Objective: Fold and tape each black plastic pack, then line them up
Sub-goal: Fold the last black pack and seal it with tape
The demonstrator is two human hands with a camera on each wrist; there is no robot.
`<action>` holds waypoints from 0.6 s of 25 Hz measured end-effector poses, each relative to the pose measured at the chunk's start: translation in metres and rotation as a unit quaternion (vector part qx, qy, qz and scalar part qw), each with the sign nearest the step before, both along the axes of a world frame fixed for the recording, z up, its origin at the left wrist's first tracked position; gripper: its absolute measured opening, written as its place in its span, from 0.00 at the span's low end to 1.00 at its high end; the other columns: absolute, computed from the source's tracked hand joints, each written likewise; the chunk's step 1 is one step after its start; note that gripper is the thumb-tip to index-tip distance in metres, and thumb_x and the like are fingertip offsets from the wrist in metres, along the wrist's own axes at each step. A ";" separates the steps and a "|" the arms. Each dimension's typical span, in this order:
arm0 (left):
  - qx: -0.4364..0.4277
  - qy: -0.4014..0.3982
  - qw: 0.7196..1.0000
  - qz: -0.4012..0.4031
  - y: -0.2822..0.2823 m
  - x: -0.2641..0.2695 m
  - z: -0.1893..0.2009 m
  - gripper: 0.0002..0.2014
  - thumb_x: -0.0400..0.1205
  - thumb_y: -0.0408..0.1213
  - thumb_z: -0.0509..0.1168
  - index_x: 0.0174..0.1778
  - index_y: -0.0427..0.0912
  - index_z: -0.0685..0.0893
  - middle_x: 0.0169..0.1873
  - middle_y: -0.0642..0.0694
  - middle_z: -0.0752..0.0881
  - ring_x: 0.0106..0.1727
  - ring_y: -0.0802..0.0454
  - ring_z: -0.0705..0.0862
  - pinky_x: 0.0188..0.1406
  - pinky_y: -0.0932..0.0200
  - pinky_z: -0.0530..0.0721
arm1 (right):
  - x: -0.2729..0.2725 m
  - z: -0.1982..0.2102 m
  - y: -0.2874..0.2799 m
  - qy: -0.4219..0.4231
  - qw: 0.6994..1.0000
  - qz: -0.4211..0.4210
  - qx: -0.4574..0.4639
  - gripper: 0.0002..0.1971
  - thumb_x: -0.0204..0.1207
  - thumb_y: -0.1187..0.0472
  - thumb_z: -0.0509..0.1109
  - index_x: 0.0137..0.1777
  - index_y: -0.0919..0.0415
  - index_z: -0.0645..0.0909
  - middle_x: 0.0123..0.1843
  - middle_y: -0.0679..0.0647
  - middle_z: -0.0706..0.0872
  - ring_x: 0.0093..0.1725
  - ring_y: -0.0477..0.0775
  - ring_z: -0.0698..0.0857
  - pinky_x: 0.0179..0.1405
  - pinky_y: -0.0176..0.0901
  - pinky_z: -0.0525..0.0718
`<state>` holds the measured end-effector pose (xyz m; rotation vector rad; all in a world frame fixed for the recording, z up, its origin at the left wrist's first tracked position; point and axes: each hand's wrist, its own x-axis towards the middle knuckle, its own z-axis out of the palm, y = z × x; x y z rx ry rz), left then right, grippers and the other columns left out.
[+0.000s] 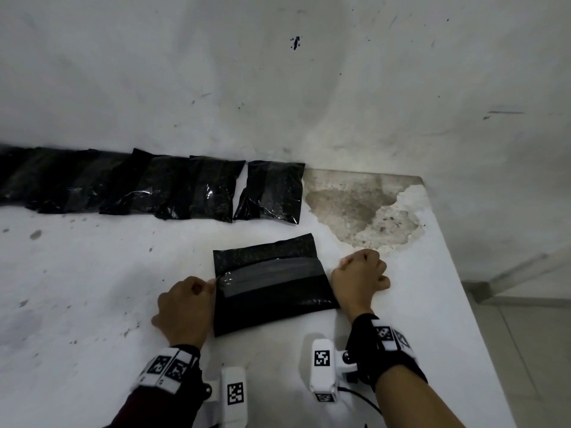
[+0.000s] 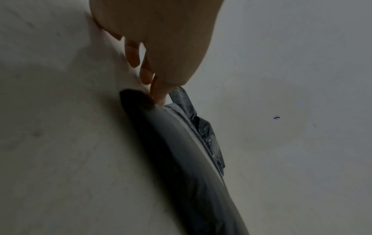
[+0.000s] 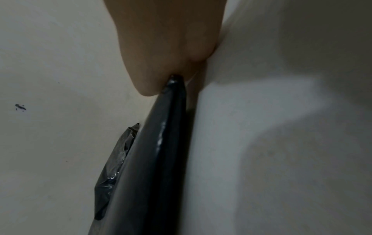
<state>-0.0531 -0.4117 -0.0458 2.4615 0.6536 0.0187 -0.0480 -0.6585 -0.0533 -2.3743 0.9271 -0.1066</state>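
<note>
A folded black plastic pack (image 1: pixel 272 291) lies flat on the white table (image 1: pixel 92 288), with a glossy strip of tape (image 1: pixel 272 270) across its fold. My left hand (image 1: pixel 210 285) pinches the pack's left edge at the tape's end; the left wrist view shows the fingertips (image 2: pixel 159 97) curled onto the pack (image 2: pixel 181 151). At the opposite edge my right hand (image 1: pixel 338 270) is curled like a fist. Its thumb and fingers (image 3: pixel 145 82) pinch the pack's corner (image 3: pixel 173 82). Several finished packs (image 1: pixel 185 186) stand in a row along the wall, the last one (image 1: pixel 272 193) just behind.
A chipped grey patch (image 1: pixel 364 208) marks the table's far right corner. The table's right edge (image 1: pixel 463 304) drops to a tiled floor (image 1: pixel 531 350). The white wall (image 1: pixel 278 88) rises right behind the row.
</note>
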 end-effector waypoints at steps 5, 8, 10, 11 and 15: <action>0.031 -0.057 0.998 0.026 0.019 0.004 0.002 0.16 0.79 0.46 0.67 0.42 0.33 0.85 0.43 0.31 0.86 0.49 0.32 0.81 0.45 0.46 0.77 | 0.004 0.012 -0.007 0.017 0.999 -0.012 0.049 0.12 0.73 0.67 0.62 0.31 0.53 0.69 0.65 0.55 0.71 0.68 0.60 0.65 0.65 0.53 0.60; 0.039 -0.150 0.981 -0.118 -0.004 0.032 0.009 0.12 0.77 0.40 0.70 0.49 0.34 0.84 0.48 0.32 0.84 0.52 0.31 0.80 0.52 0.43 0.76 | 0.010 0.017 -0.016 0.053 0.997 -0.016 0.056 0.08 0.76 0.65 0.59 0.51 0.63 0.78 0.68 0.58 0.71 0.70 0.61 0.66 0.67 0.55 0.61; -0.018 -0.135 0.945 -0.296 -0.041 0.059 0.014 0.16 0.76 0.44 0.70 0.53 0.36 0.85 0.52 0.36 0.84 0.56 0.34 0.79 0.59 0.43 0.76 | 0.014 0.019 -0.019 0.063 0.994 -0.029 0.084 0.14 0.74 0.66 0.59 0.60 0.67 0.75 0.66 0.60 0.73 0.69 0.62 0.67 0.67 0.56 0.62; -0.022 -0.101 0.924 -0.369 -0.062 0.071 0.016 0.20 0.76 0.48 0.67 0.57 0.37 0.84 0.57 0.38 0.84 0.61 0.36 0.78 0.65 0.44 0.73 | 0.015 0.020 -0.020 0.058 0.993 -0.039 0.098 0.15 0.73 0.66 0.60 0.59 0.67 0.74 0.65 0.60 0.74 0.69 0.62 0.68 0.67 0.56 0.62; 0.021 0.067 0.883 -0.463 -0.120 0.096 0.022 0.26 0.80 0.48 0.65 0.72 0.41 0.72 0.68 0.43 0.78 0.70 0.44 0.72 0.71 0.50 0.68 | 0.016 0.015 -0.024 0.057 0.991 -0.048 0.113 0.14 0.72 0.65 0.61 0.57 0.66 0.74 0.61 0.59 0.76 0.67 0.61 0.69 0.65 0.55 0.64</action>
